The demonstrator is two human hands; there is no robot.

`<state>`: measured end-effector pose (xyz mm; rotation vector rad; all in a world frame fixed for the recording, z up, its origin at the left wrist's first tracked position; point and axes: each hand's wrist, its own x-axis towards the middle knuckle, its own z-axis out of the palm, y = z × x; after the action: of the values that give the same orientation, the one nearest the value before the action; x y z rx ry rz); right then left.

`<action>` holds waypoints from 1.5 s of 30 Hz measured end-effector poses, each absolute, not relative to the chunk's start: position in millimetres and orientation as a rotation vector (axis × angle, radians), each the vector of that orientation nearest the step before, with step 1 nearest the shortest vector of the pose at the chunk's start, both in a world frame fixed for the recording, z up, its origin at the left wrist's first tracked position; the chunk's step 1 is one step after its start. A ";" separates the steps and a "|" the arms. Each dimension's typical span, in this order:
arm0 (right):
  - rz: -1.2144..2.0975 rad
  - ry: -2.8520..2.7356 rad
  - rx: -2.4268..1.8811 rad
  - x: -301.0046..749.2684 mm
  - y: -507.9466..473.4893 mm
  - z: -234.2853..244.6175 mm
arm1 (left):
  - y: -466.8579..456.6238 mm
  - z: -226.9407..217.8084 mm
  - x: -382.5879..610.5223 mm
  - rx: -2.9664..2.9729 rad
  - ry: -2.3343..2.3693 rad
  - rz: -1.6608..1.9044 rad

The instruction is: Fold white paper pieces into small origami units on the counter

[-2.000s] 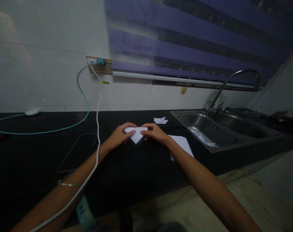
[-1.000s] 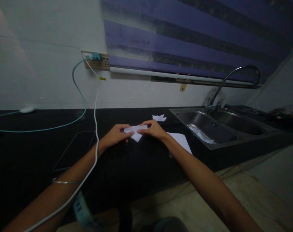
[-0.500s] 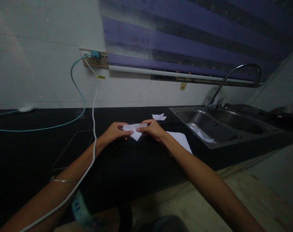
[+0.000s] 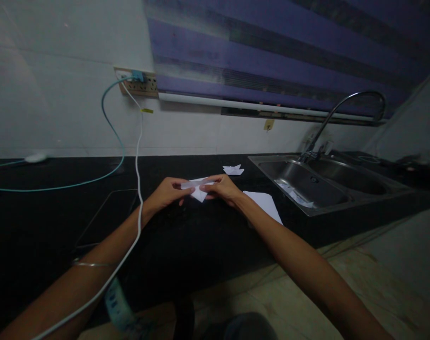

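Note:
A small folded white paper (image 4: 198, 189) is held just above the black countertop (image 4: 186, 236) in the middle of the view. My left hand (image 4: 167, 192) pinches its left end, fingers closed on it. My right hand (image 4: 222, 189) pinches its right end in the same way. The paper's lower point hangs down between the two hands. A thin metal bangle (image 4: 91, 264) sits on my left forearm.
A flat white sheet (image 4: 264, 204) lies right of my right wrist, and a small folded paper piece (image 4: 232, 170) lies further back. A dark phone (image 4: 110, 215) rests at the left. A white cable (image 4: 139, 156) and a teal cable (image 4: 108, 123) hang from a wall socket (image 4: 135, 81). A steel sink (image 4: 307, 186) with tap (image 4: 342, 111) is at right.
Both hands have kept hold of the paper and worked its top edge flatter and narrower. The view has shifted slightly, and the hands sit a little higher in the picture.

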<state>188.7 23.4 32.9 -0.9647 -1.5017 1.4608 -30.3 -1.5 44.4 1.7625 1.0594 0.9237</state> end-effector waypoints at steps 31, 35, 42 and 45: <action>1.378 -1.591 -0.805 191.4 21.4 38.3 | -4.6 46.6 -28.4 1.744 0.979 1.109; 1.357 -1.582 -0.828 191.7 21.4 38.7 | -7.1 52.2 -28.9 1.721 0.994 1.098; 1.307 -1.637 -0.782 190.3 22.3 37.9 | -4.2 51.4 -37.7 1.662 0.986 1.044; 1.253 -1.645 -0.775 192.0 23.3 38.1 | -3.1 50.3 -38.4 1.551 0.851 1.073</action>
<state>192.0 23.3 38.1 -0.7751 -1.6453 1.2527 -38.4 -3.1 50.3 1.5514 0.8514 1.0728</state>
